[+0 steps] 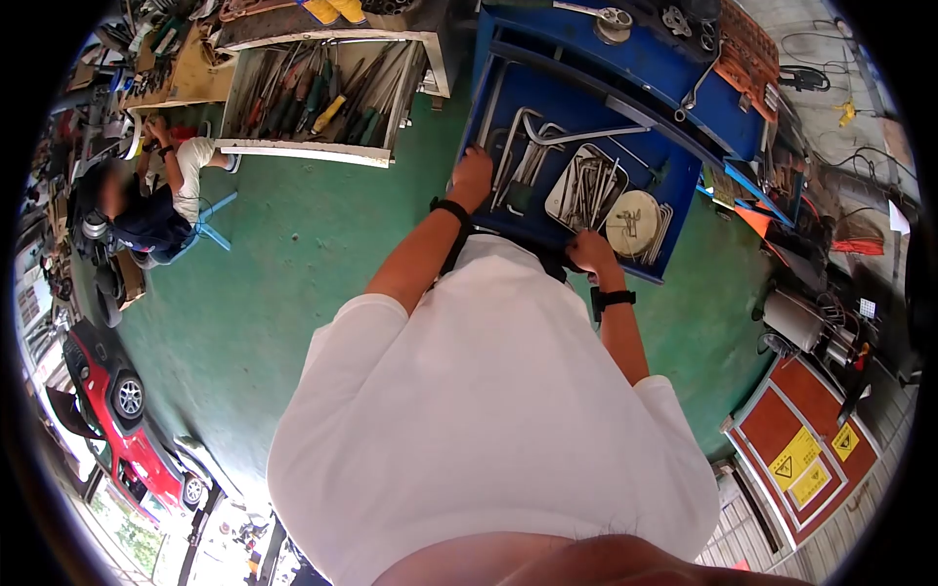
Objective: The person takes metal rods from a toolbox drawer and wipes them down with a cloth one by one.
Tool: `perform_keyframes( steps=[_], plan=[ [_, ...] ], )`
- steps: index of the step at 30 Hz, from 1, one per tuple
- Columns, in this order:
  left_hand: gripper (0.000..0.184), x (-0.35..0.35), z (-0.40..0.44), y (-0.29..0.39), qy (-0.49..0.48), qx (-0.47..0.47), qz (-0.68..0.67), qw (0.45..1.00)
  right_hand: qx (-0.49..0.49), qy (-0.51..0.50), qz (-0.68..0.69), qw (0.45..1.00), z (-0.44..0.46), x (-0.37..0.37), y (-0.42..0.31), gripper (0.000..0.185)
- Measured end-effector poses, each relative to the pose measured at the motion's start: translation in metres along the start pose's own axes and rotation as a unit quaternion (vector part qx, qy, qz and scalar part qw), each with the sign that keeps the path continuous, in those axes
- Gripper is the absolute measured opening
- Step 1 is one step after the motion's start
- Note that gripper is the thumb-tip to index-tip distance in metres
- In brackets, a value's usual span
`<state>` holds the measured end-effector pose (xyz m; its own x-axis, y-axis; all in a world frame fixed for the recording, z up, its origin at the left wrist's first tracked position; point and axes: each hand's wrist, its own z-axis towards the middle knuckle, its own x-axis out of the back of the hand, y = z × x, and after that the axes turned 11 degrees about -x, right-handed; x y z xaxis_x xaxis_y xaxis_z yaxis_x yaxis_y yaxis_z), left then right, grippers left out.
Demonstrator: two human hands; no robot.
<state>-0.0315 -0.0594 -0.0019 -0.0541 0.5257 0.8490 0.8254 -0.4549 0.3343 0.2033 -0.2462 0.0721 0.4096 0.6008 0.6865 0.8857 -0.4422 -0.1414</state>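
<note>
A blue tool drawer (674,230) is pulled out in front of my waist. My left hand (472,176) is closed over its left side wall, near the front corner. On the front edge rests my right hand (590,252), its fingers curled around the rim and partly hidden. Inside lie large L-shaped hex keys (576,135), a white tray (557,200) heaped with smaller hex keys (592,190), and a round cream-coloured lid or dish (625,232) with small hex keys on it. More thin hex keys (660,234) lie along the right wall.
A wooden drawer (322,151) full of screwdrivers stands open at the left. Another person (156,210) sits low at the far left. Wrenches and a ratchet (611,15) lie on the blue cabinet top. A red car (127,430) and a red-brown cabinet (811,449) stand farther back.
</note>
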Motion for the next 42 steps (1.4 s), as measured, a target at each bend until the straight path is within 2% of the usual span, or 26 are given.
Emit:
perform_keyframes(
  steps=[3,9,11,12,15,17,20,22,27,29,30,32,33,34,35,37,38,40,41,42],
  plan=[
    [0.065,0.003,-0.002,0.006,0.013,0.008,0.008,1.000,0.011,0.002,0.017,1.000,-0.002,0.001,0.000,0.023],
    [0.073,0.011,-0.005,0.016,0.033,0.034,-0.001,0.999,-0.004,0.008,0.002,1.000,-0.004,0.003,0.000,0.026],
    [0.073,0.009,-0.002,0.011,0.052,0.054,-0.094,0.993,0.028,0.002,0.014,0.999,-0.005,0.008,-0.003,0.026],
    [0.073,0.001,0.000,0.012,0.058,0.057,-0.096,0.992,0.032,0.005,0.009,0.999,-0.004,0.011,-0.003,0.026],
    [0.064,-0.010,0.002,0.016,0.089,0.097,-0.122,0.984,0.048,-0.034,-0.007,0.998,0.003,0.013,-0.001,0.025],
    [0.053,-0.002,-0.004,0.025,0.057,0.129,-0.160,0.977,0.073,-0.034,-0.014,0.997,0.006,0.013,0.005,0.025],
    [0.051,-0.011,0.015,0.019,0.071,0.147,-0.177,0.971,0.109,-0.031,-0.031,0.993,0.014,0.022,0.008,0.025],
    [0.051,-0.014,0.014,0.018,0.076,0.159,-0.177,0.968,0.173,-0.027,-0.007,0.985,0.015,0.016,0.015,0.024],
    [0.046,-0.007,0.011,0.033,0.076,0.194,-0.210,0.955,0.213,-0.072,-0.002,0.974,0.016,0.023,0.029,0.029],
    [0.037,-0.007,0.014,0.038,0.141,0.175,-0.198,0.954,0.233,-0.071,0.008,0.970,0.025,0.019,0.031,0.029],
    [0.037,-0.009,0.015,0.032,0.143,0.176,-0.191,0.955,0.254,-0.059,0.008,0.965,0.028,0.015,0.030,0.028],
    [0.042,-0.022,0.017,0.036,0.192,0.180,-0.255,0.930,0.270,-0.054,-0.007,0.961,0.021,0.019,0.050,0.028],
    [0.041,0.010,0.002,0.053,0.140,0.203,-0.363,0.899,0.273,-0.053,0.016,0.961,0.017,0.021,0.053,0.028],
    [0.041,-0.009,0.008,0.043,0.153,0.212,-0.360,0.895,0.281,-0.051,0.041,0.957,0.015,0.022,0.050,0.028],
    [0.040,-0.047,0.023,0.021,0.129,0.168,-0.270,0.939,0.297,-0.038,0.044,0.953,0.019,0.018,0.053,0.028],
    [0.038,-0.037,0.029,0.007,0.127,0.129,-0.241,0.953,0.318,-0.045,0.042,0.946,0.025,0.019,0.048,0.027],
    [0.041,-0.021,0.012,0.025,0.143,0.131,-0.311,0.930,0.313,-0.064,0.044,0.946,0.025,0.019,0.045,0.026],
    [0.061,0.001,-0.012,0.047,0.220,0.208,-0.361,0.882,0.367,-0.063,0.026,0.928,0.026,0.033,0.032,0.025],
    [0.061,0.006,-0.026,0.054,0.229,0.219,-0.355,0.879,0.400,-0.070,0.005,0.914,0.019,0.042,0.028,0.024],
    [0.067,0.011,-0.038,0.062,0.195,0.213,-0.361,0.887,0.411,-0.071,-0.001,0.909,0.015,0.052,0.024,0.024]
  ],
)
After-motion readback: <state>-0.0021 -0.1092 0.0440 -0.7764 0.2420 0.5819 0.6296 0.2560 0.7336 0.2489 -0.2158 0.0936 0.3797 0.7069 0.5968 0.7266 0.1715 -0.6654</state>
